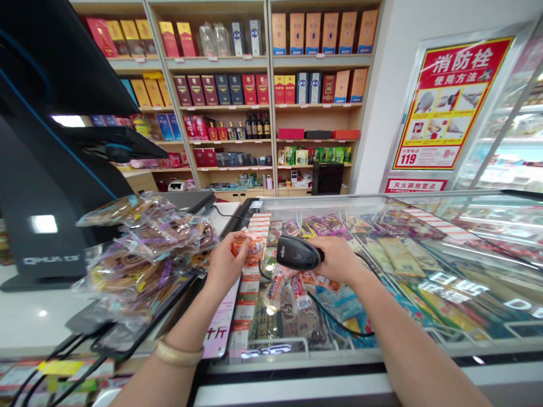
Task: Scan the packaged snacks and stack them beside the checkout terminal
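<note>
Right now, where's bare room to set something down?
Free: white counter, between monitor stand and cables, left of the bagged pile. Case glass right of the right forearm also looks bare on top; goods sit beneath.
Crowded: the bagged pile, and the glass around the scanner, with orange packets and black cable.

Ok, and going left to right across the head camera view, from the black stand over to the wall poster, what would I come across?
Black stand → heap of bagged packets → left hand → small orange packet → black handheld scanner → right hand → red-framed wall poster.
</note>
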`<state>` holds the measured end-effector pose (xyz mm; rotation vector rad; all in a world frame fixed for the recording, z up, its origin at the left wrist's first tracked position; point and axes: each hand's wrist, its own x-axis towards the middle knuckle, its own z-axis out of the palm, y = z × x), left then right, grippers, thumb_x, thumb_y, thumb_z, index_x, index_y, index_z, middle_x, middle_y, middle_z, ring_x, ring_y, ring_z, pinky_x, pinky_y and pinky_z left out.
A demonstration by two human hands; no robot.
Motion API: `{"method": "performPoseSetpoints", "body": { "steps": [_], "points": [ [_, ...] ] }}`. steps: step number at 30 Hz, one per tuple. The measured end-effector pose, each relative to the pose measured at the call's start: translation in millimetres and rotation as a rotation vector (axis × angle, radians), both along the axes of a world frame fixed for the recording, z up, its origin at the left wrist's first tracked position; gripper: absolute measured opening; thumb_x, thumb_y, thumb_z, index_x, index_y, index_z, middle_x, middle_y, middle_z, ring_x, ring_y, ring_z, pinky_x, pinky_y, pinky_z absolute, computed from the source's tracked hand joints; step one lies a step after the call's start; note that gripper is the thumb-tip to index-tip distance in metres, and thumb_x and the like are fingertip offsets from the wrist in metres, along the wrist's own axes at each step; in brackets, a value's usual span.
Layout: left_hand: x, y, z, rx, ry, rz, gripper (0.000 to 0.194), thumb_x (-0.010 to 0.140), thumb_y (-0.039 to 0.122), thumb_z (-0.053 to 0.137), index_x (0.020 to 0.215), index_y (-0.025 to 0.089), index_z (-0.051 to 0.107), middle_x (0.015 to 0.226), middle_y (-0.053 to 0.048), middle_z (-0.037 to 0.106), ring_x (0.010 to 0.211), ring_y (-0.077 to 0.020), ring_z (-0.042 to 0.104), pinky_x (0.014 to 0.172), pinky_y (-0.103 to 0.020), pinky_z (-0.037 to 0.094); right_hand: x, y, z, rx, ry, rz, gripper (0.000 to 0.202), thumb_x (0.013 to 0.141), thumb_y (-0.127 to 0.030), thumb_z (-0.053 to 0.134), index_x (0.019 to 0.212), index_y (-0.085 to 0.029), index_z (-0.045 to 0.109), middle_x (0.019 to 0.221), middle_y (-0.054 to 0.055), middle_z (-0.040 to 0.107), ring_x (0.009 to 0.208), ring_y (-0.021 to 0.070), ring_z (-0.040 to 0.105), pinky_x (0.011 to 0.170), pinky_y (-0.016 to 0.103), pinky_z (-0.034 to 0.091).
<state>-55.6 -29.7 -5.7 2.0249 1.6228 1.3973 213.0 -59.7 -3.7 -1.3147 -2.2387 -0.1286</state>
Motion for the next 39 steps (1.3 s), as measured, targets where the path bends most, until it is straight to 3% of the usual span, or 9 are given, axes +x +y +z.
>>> {"method": "performPoseSetpoints", "body": {
  "steps": [9, 12, 17, 23, 28, 30, 33, 36, 39],
  "points": [
    [0, 1, -2.2, -0.028, -0.017, -0.038, 0.025, 0.083, 0.042, 0.049, 0.088, 0.020, 0.059, 0.086, -0.003, 0.071, 0.072, -0.0174, 0.064, 0.073, -0.030, 0.051, 0, -2, 3.1, 0.006, 0.040, 0.018, 0.027, 0.070, -0.020, 0.063, 0.095, -0.025, 0.070, 0.090, 0.003, 0.074, 0.085, 0.0206, 0.068, 0.069, 0.026, 0.045],
    [2, 1, -3.3, -0.047, -0.041, -0.153, 0.025, 0.084, 0.036, 0.047, 0.100, 0.019, 0.057, 0.101, -0.007, 0.070, 0.086, -0.0197, 0.066, 0.081, -0.034, 0.052, 2, -1, 3.2, 0.075, 0.082, -0.016, 0.028, 0.070, -0.023, 0.064, 0.097, -0.024, 0.070, 0.088, 0.004, 0.074, 0.082, 0.0213, 0.068, 0.069, 0.027, 0.046],
    [19, -9, -6.8, 0.056, 0.147, -0.341, 0.037, 0.079, 0.014, 0.047, 0.114, 0.019, 0.056, 0.118, -0.009, 0.065, 0.117, -0.0220, 0.057, 0.104, -0.040, 0.042, 10, 3, -0.1, 0.166, 0.134, -0.085, 0.027, 0.070, -0.025, 0.065, 0.096, -0.022, 0.070, 0.089, 0.007, 0.073, 0.083, 0.0238, 0.067, 0.072, 0.030, 0.048],
    [38, -16, -22.1, 0.088, 0.321, -0.433, 0.034, 0.086, 0.015, 0.047, 0.116, 0.021, 0.062, 0.114, -0.008, 0.070, 0.108, -0.0228, 0.064, 0.095, -0.038, 0.050, 12, 7, -5.9, 0.241, 0.155, -0.103, 0.026, 0.068, -0.022, 0.063, 0.094, -0.020, 0.069, 0.094, 0.008, 0.073, 0.085, 0.0238, 0.067, 0.076, 0.031, 0.049],
    [37, -16, -23.3, 0.114, 0.436, -0.702, 0.050, 0.092, 0.021, 0.044, 0.142, 0.020, 0.045, 0.146, -0.010, 0.049, 0.136, -0.0218, 0.044, 0.112, -0.039, 0.038, 13, 8, -8.6, 0.257, 0.158, -0.100, 0.028, 0.065, -0.020, 0.062, 0.092, -0.020, 0.069, 0.089, 0.007, 0.073, 0.082, 0.0234, 0.067, 0.073, 0.030, 0.049],
    [31, -14, -19.5, 0.121, 0.421, -0.615, 0.049, 0.093, 0.027, 0.045, 0.141, 0.019, 0.045, 0.145, -0.011, 0.050, 0.135, -0.0227, 0.045, 0.111, -0.040, 0.039, 13, 8, -8.6, 0.260, 0.163, -0.100, 0.027, 0.066, -0.021, 0.062, 0.091, -0.020, 0.069, 0.090, 0.008, 0.073, 0.083, 0.0242, 0.067, 0.074, 0.031, 0.049],
    [18, -8, -11.4, 0.106, 0.415, -0.253, 0.043, 0.091, 0.026, 0.046, 0.133, 0.019, 0.053, 0.131, -0.013, 0.060, 0.123, -0.0254, 0.055, 0.106, -0.042, 0.042, 13, 8, -7.5, 0.255, 0.160, -0.101, 0.025, 0.068, -0.022, 0.062, 0.091, -0.021, 0.069, 0.090, 0.008, 0.073, 0.083, 0.0243, 0.067, 0.074, 0.032, 0.049],
    [1, -3, -4.2, -0.085, 0.572, 0.122, 0.042, 0.087, 0.027, 0.048, 0.127, 0.019, 0.055, 0.117, -0.015, 0.064, 0.108, -0.0290, 0.062, 0.094, -0.043, 0.047, 12, 7, -6.6, 0.259, 0.151, -0.109, 0.024, 0.068, -0.022, 0.062, 0.090, -0.021, 0.069, 0.091, 0.007, 0.073, 0.083, 0.0236, 0.067, 0.074, 0.031, 0.049],
    [-11, 0, -1.3, -0.324, 0.739, 0.258, 0.054, 0.085, 0.032, 0.052, 0.137, 0.019, 0.046, 0.115, -0.018, 0.065, 0.102, -0.0302, 0.065, 0.084, -0.040, 0.050, 12, 8, -6.9, 0.265, 0.146, -0.107, 0.024, 0.066, -0.022, 0.063, 0.089, -0.020, 0.069, 0.090, 0.007, 0.074, 0.082, 0.0238, 0.067, 0.073, 0.030, 0.049]
  ]
}}
